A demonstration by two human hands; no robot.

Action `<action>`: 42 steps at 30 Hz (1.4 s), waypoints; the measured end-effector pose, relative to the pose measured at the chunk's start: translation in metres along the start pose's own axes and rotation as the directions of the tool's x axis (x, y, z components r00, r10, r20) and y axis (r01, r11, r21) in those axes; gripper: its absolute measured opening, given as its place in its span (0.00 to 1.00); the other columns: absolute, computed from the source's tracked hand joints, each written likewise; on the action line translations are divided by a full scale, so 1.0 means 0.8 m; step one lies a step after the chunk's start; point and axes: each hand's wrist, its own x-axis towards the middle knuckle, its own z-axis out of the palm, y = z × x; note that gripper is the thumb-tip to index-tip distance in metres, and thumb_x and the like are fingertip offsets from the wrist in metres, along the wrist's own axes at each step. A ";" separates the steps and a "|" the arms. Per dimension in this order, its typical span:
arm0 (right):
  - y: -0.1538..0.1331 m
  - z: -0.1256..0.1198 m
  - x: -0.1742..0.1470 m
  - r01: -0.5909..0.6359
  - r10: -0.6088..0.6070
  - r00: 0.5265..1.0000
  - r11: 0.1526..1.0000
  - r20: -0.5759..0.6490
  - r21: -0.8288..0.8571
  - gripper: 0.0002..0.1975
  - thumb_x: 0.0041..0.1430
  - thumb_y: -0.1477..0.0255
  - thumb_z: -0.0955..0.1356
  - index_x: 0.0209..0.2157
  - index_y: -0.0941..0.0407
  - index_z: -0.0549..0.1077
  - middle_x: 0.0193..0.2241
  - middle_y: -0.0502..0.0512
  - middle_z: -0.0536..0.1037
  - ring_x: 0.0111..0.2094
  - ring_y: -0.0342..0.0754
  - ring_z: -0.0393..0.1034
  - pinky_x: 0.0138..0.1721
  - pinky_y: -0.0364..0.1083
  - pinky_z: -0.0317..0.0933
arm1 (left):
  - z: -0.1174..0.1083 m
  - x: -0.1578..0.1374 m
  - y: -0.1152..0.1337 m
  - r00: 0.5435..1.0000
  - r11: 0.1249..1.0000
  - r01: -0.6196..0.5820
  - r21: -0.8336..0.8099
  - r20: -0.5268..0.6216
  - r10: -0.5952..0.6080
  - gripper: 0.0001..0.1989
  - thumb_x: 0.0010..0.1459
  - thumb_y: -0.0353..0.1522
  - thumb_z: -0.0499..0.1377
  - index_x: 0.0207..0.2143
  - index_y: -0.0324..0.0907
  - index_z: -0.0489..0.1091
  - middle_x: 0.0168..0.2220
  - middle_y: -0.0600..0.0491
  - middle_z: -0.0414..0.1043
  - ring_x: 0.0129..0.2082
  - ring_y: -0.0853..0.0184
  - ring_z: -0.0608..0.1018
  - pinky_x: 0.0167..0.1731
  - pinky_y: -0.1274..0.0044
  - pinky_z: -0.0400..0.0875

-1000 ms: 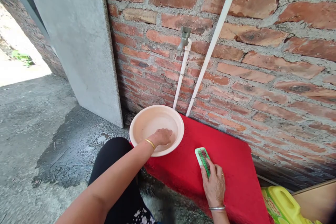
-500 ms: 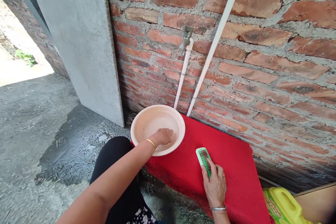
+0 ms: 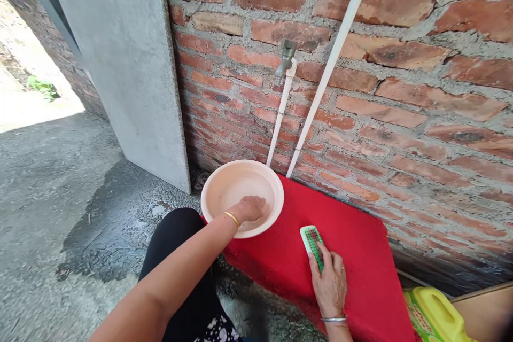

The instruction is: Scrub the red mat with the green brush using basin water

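My left hand [image 3: 250,207] reaches into a pale pink plastic basin [image 3: 208,208] with shallow water in it. Its fingers point down and are mostly hidden, so whether they are open or closed I cannot tell. On the red-covered ledge [image 3: 356,256], my right hand [image 3: 331,280] is closed around the near end of a scrub brush [image 3: 311,240]. The brush has a pale green body, with its green and dark bristles facing up. The basin stands on the ledge's left end.
A tap [image 3: 286,59] on a white pipe rises behind the basin, against the brick wall [image 3: 401,107]. A grey slab [image 3: 128,64] leans at left above wet concrete floor [image 3: 120,224]. A yellow plastic jug [image 3: 435,312] stands at lower right.
The view has shifted very slightly. Both hands, the basin and the brush keep the same positions relative to one another.
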 end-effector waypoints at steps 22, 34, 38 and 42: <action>-0.001 -0.001 0.000 -0.007 0.007 1.000 1.000 0.007 -0.009 0.26 0.65 0.53 0.58 0.51 0.57 0.72 0.37 0.59 0.71 0.37 0.51 0.66 0.40 0.49 0.59 | 0.004 0.002 -0.003 1.000 1.000 0.003 -0.025 -0.017 -0.004 0.17 0.61 0.34 0.55 0.52 0.40 0.67 0.55 0.39 0.69 0.54 0.53 0.74 0.50 0.63 0.69; -0.001 0.000 0.000 0.011 -0.011 1.000 1.000 -0.007 -0.024 0.26 0.65 0.53 0.59 0.51 0.57 0.72 0.36 0.58 0.70 0.36 0.50 0.66 0.38 0.48 0.59 | -0.003 -0.004 0.003 1.000 1.000 0.016 0.004 0.004 -0.016 0.18 0.62 0.34 0.53 0.54 0.37 0.66 0.55 0.37 0.69 0.54 0.52 0.73 0.50 0.62 0.69; -0.001 0.001 -0.001 -0.009 0.009 1.000 1.000 0.001 -0.010 0.26 0.65 0.53 0.58 0.51 0.56 0.72 0.37 0.59 0.71 0.36 0.50 0.66 0.39 0.49 0.59 | -0.002 -0.004 0.002 1.000 1.000 0.008 0.002 -0.003 -0.008 0.18 0.62 0.34 0.54 0.53 0.38 0.66 0.55 0.38 0.69 0.55 0.52 0.73 0.50 0.63 0.69; -0.001 0.000 0.000 -0.028 0.028 1.000 1.000 0.007 -0.011 0.27 0.65 0.52 0.57 0.51 0.55 0.72 0.37 0.59 0.71 0.36 0.50 0.66 0.39 0.49 0.60 | 0.000 -0.001 0.001 1.000 1.000 0.004 -0.002 -0.007 -0.004 0.18 0.62 0.34 0.54 0.53 0.38 0.66 0.55 0.38 0.69 0.54 0.52 0.73 0.50 0.63 0.69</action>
